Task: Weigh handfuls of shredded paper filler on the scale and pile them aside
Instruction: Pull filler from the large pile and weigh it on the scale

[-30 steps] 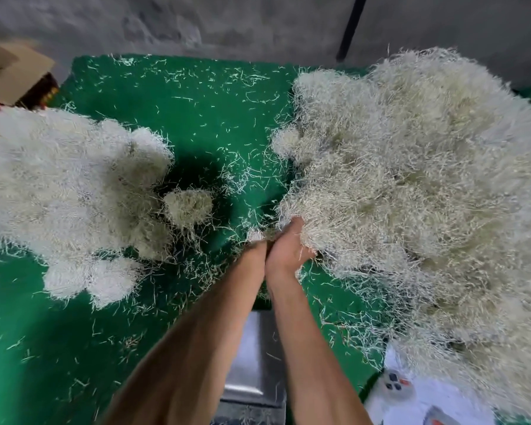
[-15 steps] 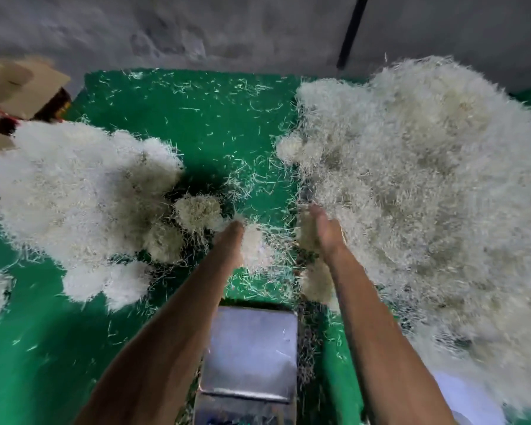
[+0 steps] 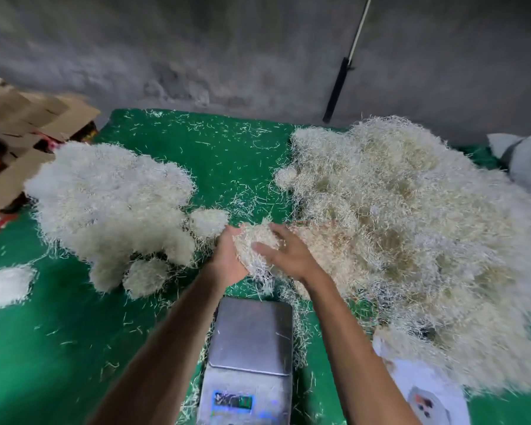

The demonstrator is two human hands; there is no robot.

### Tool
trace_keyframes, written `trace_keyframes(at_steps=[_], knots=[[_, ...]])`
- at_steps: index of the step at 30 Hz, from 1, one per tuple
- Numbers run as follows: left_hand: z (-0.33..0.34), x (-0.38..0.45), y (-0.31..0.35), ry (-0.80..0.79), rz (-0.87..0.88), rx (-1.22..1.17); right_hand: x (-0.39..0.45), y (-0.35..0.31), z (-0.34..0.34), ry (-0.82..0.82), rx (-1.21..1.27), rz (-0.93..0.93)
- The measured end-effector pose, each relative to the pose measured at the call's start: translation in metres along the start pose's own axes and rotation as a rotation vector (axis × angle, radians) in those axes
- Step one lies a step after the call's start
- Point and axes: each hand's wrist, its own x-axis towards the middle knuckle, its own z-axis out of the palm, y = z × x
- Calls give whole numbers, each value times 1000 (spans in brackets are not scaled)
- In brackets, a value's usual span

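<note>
Shredded paper filler (image 3: 256, 250) sits as a loose clump between the person's two hands, above the green mat and just beyond the far edge of the scale. Nearest the camera stands the scale (image 3: 252, 335), its bare steel platform carrying no filler beyond a stray strand or two; its lit display faces the wearer, but the digits are too blurred to read. To the right of the scale lies a white sheet (image 3: 423, 391) with a small printed device on it, partly covered by filler.

Both bare forearms reach forward on either side of the scale. The left hand (image 3: 227, 259) is cupped palm-up under the clump, fingers curled loosely around its left side. The right hand (image 3: 288, 250) lies over the clump from the right with fingers spread and only lightly bent — resting on the strands rather than clenched around them. Loose strands dangle from the clump toward the scale's far edge.

Left of the hands lies the weighed pile (image 3: 111, 204), a lumpy white mound with several small rounded tufts at its near edge, and one separate tuft (image 3: 6, 285) well apart at the far left. Right of the hands spreads the large heap (image 3: 411, 240), much bigger and more tangled, touching the right hand's side. Scattered strands litter the green mat (image 3: 221, 154) between the two.

Farther off — cardboard boxes (image 3: 28, 130) at the left, a grey wall (image 3: 227, 50), and a pole (image 3: 339, 87) leaning against it.
</note>
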Motion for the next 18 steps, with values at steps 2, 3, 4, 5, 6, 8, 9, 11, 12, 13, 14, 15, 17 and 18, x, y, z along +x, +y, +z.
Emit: trace_keyframes(at_steps=[2,3,4,5,6,8,9,11,12,13,14,15,17,18], knots=[[-18,-5,-2,-81,60,112,-5,9,14,85,81,-26],[-28,-8,-2,-117,92,269,-4,18,18,140,172,-8],[-40,-11,-5,-133,112,405,-9,21,21,163,237,14],[-47,-16,-10,-42,191,644,-11,25,26,188,262,31],[-53,-21,-17,27,265,863,-17,24,30,215,246,43],[-60,-38,-24,105,320,904,-23,27,43,275,227,25],[-62,-41,-26,111,277,836,-28,26,50,292,253,2],[-64,-42,-28,39,255,698,-43,18,59,273,293,-53],[-67,-42,-26,-16,229,581,-50,16,62,234,305,-82],[-70,-45,-24,-89,162,452,-55,15,65,191,302,-109],[-76,-47,-22,-119,118,428,-62,14,69,144,254,-117],[-85,-48,-24,-159,134,510,-66,14,74,100,186,-108],[-106,-42,-29,-67,79,680,-75,13,86,11,62,-94],[-114,-40,-34,37,111,809,-77,14,92,-15,25,-102]])
